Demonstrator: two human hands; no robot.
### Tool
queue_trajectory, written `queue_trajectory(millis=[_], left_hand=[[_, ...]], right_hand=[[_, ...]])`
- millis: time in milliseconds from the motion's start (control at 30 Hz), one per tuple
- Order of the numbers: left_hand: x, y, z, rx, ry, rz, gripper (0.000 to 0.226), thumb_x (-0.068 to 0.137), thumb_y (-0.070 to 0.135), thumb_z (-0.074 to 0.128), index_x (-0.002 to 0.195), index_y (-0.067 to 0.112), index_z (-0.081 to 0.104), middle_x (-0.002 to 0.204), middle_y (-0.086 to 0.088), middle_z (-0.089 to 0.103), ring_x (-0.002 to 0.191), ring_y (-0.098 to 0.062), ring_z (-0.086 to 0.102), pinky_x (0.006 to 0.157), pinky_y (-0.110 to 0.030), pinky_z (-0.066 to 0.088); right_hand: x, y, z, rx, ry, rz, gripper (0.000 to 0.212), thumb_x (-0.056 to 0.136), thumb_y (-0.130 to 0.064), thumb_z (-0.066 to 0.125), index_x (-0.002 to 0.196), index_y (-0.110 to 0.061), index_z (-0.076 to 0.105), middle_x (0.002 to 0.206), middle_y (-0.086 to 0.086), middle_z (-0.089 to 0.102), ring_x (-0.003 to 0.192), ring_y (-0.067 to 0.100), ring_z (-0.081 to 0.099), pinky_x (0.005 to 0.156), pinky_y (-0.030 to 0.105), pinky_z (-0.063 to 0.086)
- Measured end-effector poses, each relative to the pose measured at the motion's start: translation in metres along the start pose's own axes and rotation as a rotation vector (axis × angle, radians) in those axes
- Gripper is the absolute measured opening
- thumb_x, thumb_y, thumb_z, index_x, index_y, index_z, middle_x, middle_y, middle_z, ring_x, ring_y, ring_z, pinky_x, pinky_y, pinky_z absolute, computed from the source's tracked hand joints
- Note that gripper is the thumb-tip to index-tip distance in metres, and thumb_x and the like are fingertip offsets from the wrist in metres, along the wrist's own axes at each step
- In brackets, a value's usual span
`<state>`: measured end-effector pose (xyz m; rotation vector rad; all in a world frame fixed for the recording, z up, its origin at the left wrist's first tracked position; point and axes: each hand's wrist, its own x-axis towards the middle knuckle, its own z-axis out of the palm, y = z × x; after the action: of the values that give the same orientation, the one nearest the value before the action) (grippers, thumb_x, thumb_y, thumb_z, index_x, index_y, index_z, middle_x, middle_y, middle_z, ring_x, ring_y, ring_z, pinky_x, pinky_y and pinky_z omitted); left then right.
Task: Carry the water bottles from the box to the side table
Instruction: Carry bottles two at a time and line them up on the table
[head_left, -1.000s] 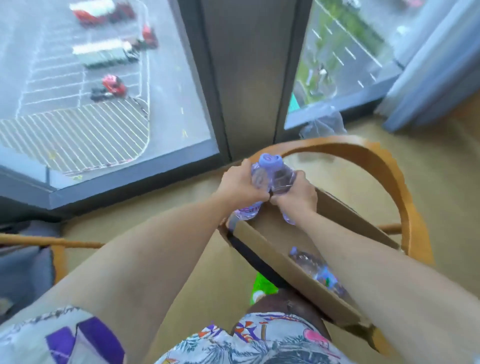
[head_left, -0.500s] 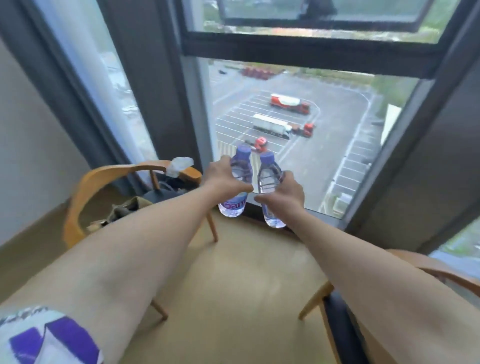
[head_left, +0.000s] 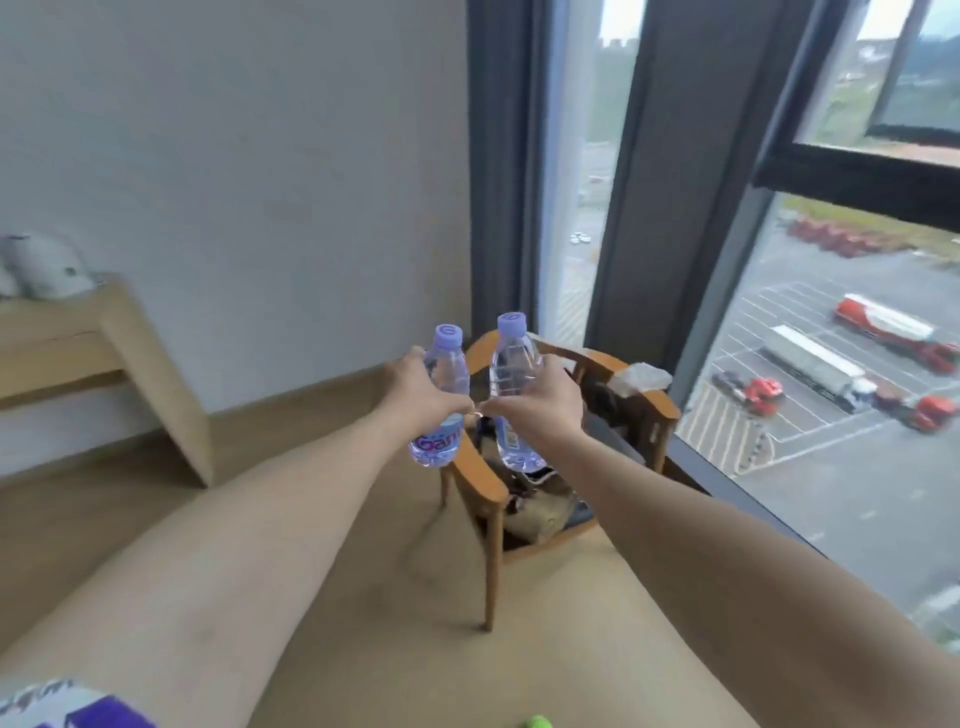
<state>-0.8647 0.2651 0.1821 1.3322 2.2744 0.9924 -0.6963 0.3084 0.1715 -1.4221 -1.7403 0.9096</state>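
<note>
View swung left toward wall, hands gripping two upright bottles (head_left: 440, 397), caps up

This looks like a room in a high building, maybe a hotel or a flat. There is a wooden chair (head_left: 566, 441), a curtain (head_left: 501, 166), a tall window (head_left: 831, 364) over a parking lot (head_left: 831, 415), and light wood furniture (head_left: 104, 364).

A tan floor (head_left: 363, 613) carries a wooden chair (head_left: 488, 499) near the window, its seat piled with dark and tan things too jumbled to identify. At the left edge stands a wooden table (head_left: 119, 343), a grey soft toy (head_left: 44, 267) on top.
</note>
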Motion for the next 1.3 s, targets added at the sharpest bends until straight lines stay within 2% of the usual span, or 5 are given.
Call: queue_trajectory(millis=[467,667,900,1100,1300], left_hand=[[0.092,-0.167,-0.188,0.107,0.352,-0.379,0.066,0.043,0.052,0.079,0.099,0.026,0.053,0.089,0.006,0.06,0.076,-0.015,0.057,0.053,-0.024,0.039],[0.132,-0.224,-0.254,0.08,0.497,-0.471,0.07,0.041,0.052,0.085,0.098,0.021,0.058,0.09,0.003,0.063,0.084,-0.018,0.063,0.067,-0.029,0.052],[0.148,-0.308,-0.331,0.034,0.617,-0.575,0.065,0.045,0.048,0.089,0.094,0.023,0.053,0.086,0.009,0.062,0.074,-0.005,0.056,0.05,-0.022,0.036],[0.167,-0.403,-0.405,0.017,0.659,-0.601,0.065,0.04,0.05,0.084,0.092,0.026,0.054,0.089,0.009,0.065,0.082,-0.013,0.064,0.065,-0.028,0.053],[0.196,-0.492,-0.502,0.039,0.634,-0.588,0.065,0.039,0.052,0.083,0.089,0.028,0.05,0.087,0.011,0.064,0.08,-0.013,0.063,0.06,-0.027,0.049]], right_hand=[[0.08,-0.15,0.257,0.028,-0.454,-0.194,0.067,0.043,-0.04,0.084,0.096,-0.025,0.045,0.088,-0.009,0.06,0.077,0.013,0.061,0.069,0.035,0.055],[0.105,-0.217,0.355,0.004,-0.623,-0.276,0.066,0.046,-0.041,0.083,0.097,-0.025,0.044,0.085,-0.009,0.06,0.076,0.013,0.061,0.061,0.03,0.048],[0.095,-0.284,0.465,0.01,-0.741,-0.362,0.068,0.048,-0.041,0.087,0.099,-0.026,0.044,0.085,-0.011,0.058,0.073,0.009,0.058,0.06,0.031,0.044],[0.073,-0.341,0.573,0.031,-0.791,-0.389,0.069,0.052,-0.036,0.09,0.104,-0.021,0.048,0.089,-0.009,0.06,0.084,0.019,0.063,0.067,0.033,0.048],[0.051,-0.411,0.678,0.041,-0.794,-0.361,0.069,0.053,-0.037,0.091,0.106,-0.022,0.049,0.093,-0.009,0.061,0.085,0.015,0.062,0.066,0.032,0.048]])
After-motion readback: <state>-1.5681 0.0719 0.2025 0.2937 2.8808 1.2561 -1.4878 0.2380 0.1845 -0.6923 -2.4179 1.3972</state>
